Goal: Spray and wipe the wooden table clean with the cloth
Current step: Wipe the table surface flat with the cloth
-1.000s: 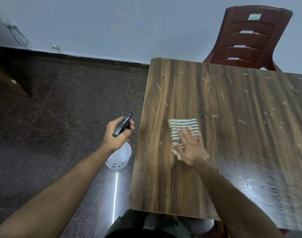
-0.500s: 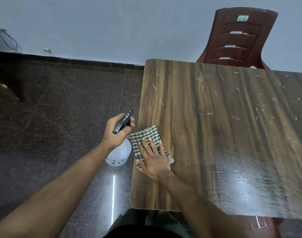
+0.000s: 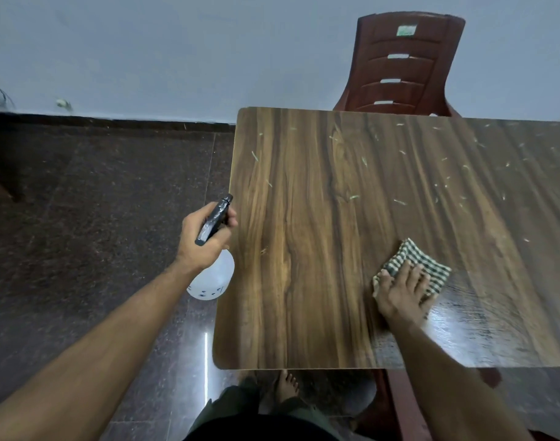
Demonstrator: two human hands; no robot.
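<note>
right hand (image 3: 401, 289) flat on checked cloth (image 3: 426, 265), fingers straight, pressing it onto wooden table (image 3: 304, 249).

left hand (image 3: 204, 240) curled around neck of white spray bottle (image 3: 213, 278), black trigger head (image 3: 213, 219) above the fist, held just off the table's left edge. wet sheen right of the cloth; pale debris specks beyond it. red plastic chair (image 3: 402, 65) at far side.

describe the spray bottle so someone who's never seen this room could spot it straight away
Start at the wooden table that fills the right of the view, and go to its left edge, where the dark floor begins. There the left hand holds the spray bottle off the table, over the floor. It is the only white, rounded thing there, topped by a black trigger head; the checked cloth lies flat on the table instead.
</note>
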